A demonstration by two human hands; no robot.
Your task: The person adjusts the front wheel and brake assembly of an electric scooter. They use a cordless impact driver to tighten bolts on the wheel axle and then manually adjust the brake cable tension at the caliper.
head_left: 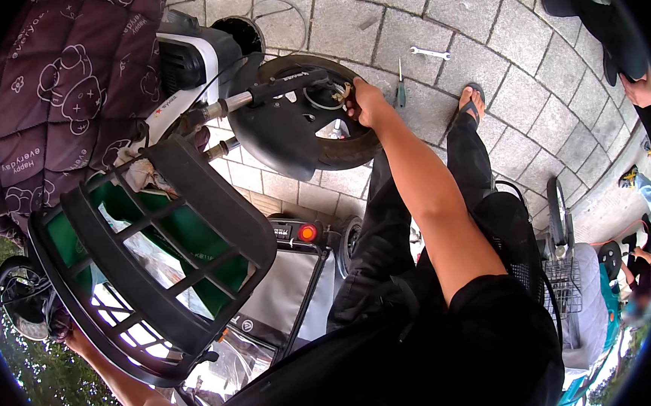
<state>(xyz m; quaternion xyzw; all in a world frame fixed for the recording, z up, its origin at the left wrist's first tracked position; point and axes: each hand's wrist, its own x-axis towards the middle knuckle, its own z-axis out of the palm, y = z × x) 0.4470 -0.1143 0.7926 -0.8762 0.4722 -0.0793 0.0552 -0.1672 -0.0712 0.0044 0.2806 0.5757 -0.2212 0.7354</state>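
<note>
A scooter's front wheel (345, 152) with a black mudguard (280, 142) stands over the paving, held by a fork leg (280, 91). My right hand (368, 103) reaches to the wheel's hub, its fingers closed next to a small brass-coloured part (343, 93). What they pinch is hidden. Far to the left, my left hand (64, 333) is closed on the dark handlebar (56, 316) beside a round lamp or mirror (26, 299). Between my arms sits a black front basket (216, 203) with green cloth or bags (165, 229) in it.
A spanner (430, 53) and a screwdriver (401, 92) lie on the paving right of the wheel. A quilted maroon cover (69, 100) drapes the scooter at left. My sandalled foot (473, 101) is near the tools. Another person's dark-clothed leg (591, 11) is at upper right; parked bikes (565, 284) stand at right.
</note>
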